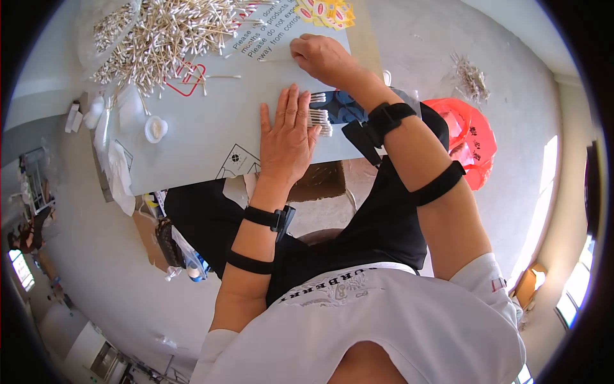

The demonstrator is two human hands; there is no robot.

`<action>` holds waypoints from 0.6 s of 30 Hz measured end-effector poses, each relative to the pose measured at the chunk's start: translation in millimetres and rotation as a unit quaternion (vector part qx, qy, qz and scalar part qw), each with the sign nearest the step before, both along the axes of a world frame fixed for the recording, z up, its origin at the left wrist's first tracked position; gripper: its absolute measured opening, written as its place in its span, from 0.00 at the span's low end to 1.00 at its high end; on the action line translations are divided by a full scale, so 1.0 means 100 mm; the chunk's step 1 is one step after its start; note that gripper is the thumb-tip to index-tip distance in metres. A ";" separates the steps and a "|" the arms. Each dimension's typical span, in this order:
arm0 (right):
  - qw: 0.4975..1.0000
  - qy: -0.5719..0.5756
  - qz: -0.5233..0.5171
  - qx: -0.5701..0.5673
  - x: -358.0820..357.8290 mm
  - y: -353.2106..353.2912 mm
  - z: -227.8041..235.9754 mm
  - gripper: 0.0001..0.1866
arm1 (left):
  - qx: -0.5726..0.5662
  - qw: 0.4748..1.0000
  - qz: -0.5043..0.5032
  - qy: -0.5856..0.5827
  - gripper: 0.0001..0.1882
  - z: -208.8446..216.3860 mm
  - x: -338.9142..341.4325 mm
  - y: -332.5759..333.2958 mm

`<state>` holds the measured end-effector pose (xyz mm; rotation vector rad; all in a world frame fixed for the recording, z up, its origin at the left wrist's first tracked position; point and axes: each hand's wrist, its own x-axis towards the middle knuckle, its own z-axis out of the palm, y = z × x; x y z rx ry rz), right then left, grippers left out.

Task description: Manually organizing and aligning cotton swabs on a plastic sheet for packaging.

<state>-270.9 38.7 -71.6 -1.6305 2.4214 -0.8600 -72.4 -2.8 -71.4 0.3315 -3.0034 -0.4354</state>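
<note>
My left hand (284,137) lies flat on the grey board, fingers stretched out and slightly apart. Against its right side is a small row of cotton swabs (318,118), their other ends hidden beneath the fingers. The tips of these swabs reach onto a dark blue patterned piece (343,106). Farther off, my right hand (320,56) is closed with curled fingers close to the board. What it holds, if anything, is hidden. A single faint swab (274,61) lies just left of it, and whether the fingers touch it I cannot tell.
A large heap of loose cotton swabs (173,38) covers the far left of the board (211,137). Yellow packets (326,11) lie at the far edge. A small white round tub (155,128) stands at left. Right of the board are a red plastic bag (476,137) and scattered swabs (471,78) on the floor.
</note>
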 end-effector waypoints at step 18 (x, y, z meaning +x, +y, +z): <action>0.999 0.029 -0.020 0.009 0.83 1.02 0.05 0.26 | -0.007 1.000 0.008 0.007 0.33 -0.02 0.00 -0.01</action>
